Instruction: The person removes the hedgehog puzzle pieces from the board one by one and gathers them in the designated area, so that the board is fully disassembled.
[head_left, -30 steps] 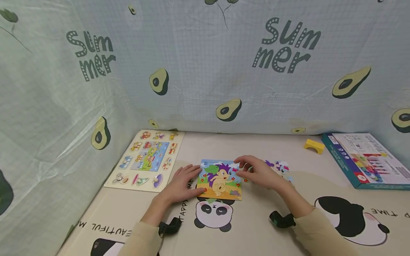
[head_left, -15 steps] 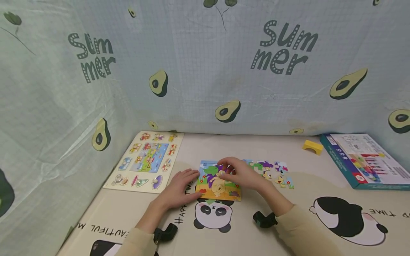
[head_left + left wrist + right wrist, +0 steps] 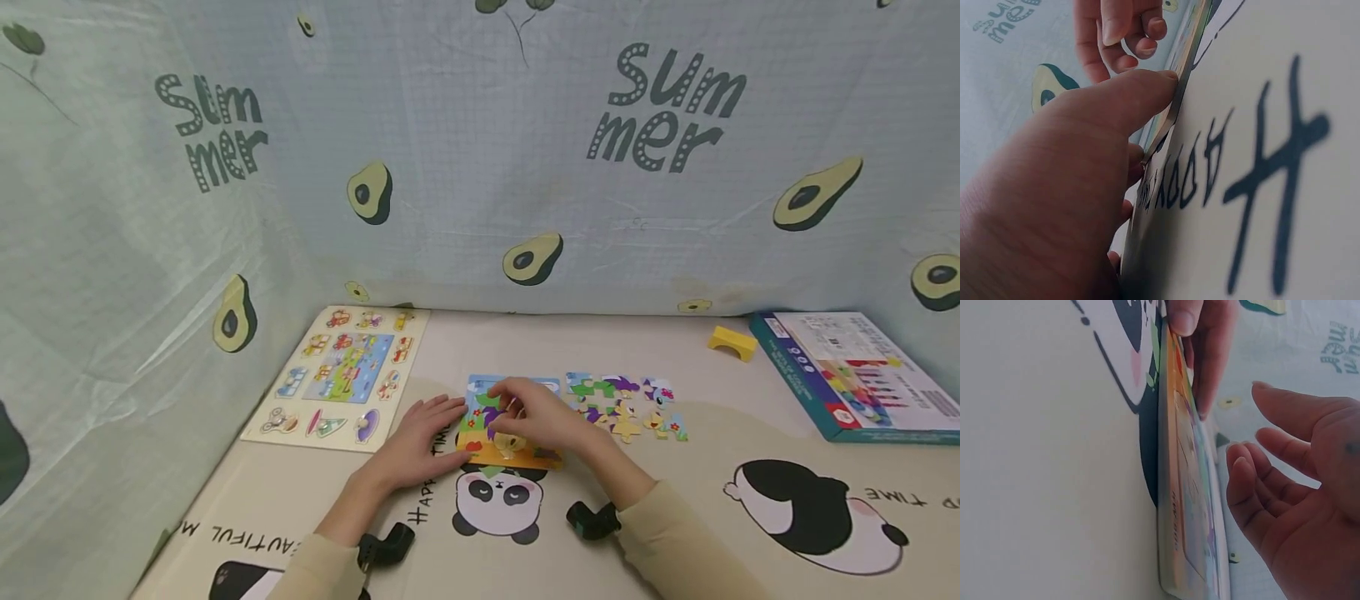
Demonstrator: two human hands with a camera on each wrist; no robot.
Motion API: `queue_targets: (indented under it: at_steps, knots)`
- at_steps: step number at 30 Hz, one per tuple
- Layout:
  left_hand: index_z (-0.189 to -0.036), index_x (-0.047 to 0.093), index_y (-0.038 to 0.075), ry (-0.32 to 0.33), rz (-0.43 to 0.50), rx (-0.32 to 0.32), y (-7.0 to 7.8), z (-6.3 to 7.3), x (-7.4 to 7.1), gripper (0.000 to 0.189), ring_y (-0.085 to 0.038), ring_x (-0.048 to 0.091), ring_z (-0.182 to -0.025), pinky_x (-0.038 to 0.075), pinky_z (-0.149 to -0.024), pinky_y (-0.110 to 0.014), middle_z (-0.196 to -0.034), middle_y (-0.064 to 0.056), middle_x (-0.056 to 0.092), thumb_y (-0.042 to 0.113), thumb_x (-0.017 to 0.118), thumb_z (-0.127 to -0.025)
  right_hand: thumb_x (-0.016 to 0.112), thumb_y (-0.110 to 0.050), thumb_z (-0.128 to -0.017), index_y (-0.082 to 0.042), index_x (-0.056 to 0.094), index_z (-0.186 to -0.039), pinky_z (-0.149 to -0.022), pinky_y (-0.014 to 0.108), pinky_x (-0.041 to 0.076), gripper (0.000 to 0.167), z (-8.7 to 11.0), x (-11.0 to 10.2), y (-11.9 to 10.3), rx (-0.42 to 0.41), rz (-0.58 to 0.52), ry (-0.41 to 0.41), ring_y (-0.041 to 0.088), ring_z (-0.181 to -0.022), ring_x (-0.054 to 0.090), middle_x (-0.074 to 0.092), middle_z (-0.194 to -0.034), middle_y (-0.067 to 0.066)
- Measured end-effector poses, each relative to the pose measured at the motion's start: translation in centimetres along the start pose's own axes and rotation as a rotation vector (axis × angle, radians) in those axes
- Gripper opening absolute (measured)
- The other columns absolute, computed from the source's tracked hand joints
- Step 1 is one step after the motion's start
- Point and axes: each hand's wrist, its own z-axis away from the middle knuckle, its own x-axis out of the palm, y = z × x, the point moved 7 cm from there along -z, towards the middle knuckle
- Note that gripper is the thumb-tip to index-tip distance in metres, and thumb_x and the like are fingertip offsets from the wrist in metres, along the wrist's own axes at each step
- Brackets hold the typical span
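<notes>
A jigsaw puzzle board (image 3: 487, 454) with a purple-haired hedgehog picture lies flat in front of me in the head view. My left hand (image 3: 416, 442) rests at its left side, fingers extended, with the thumb at the front left corner; the left wrist view shows that thumb (image 3: 1147, 90) on the board's edge. Over the middle of the board hovers my right hand (image 3: 536, 417), hiding part of the picture. In the right wrist view its fingers (image 3: 1244, 487) are loosely bent and apart from the thumb, with nothing between them. Several loose jigsaw pieces (image 3: 626, 425) lie right of the board.
Back left lies a wooden peg puzzle (image 3: 408, 333) with vehicle and toy pictures. A yellow arch block (image 3: 733, 342) sits at the back right, beside a flat teal box (image 3: 847, 367). A patterned cloth wall (image 3: 450, 250) closes off the back and left.
My right hand has moved left from the board's right edge to above its middle, uncovering the loose pieces. My left hand stays at the board's left side.
</notes>
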Motion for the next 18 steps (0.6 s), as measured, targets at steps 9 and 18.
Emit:
queue_targets:
  at_steps: [9, 18]
  knots:
    - [-0.146, 0.053, 0.005, -0.007, 0.007, 0.011, 0.1, -0.1, 0.1, 0.071, -0.036, 0.03, -0.146, 0.013, -0.119, -0.06, -0.152, -0.011, 0.048, 0.043, 0.072, -0.09, 0.075, -0.018, -0.094, -0.008, 0.062, -0.128, -0.067, 0.027, 0.052, 0.037, -0.1, 1.1, 0.6, 0.055, 0.029, -0.039, 0.017, -0.082, 0.056, 0.057, -0.093, 0.0]
    - [-0.146, 0.053, 0.004, -0.008, 0.015, 0.013, 0.4, -0.1, -0.1, 0.07, -0.037, 0.03, -0.147, 0.013, -0.119, -0.06, -0.152, -0.011, 0.048, 0.042, 0.072, -0.09, 0.076, -0.017, -0.092, -0.006, 0.063, -0.126, -0.072, 0.027, 0.051, 0.037, -0.2, 1.4, 0.5, 0.044, 0.062, -0.068, 0.017, -0.084, 0.055, 0.057, -0.094, 0.002]
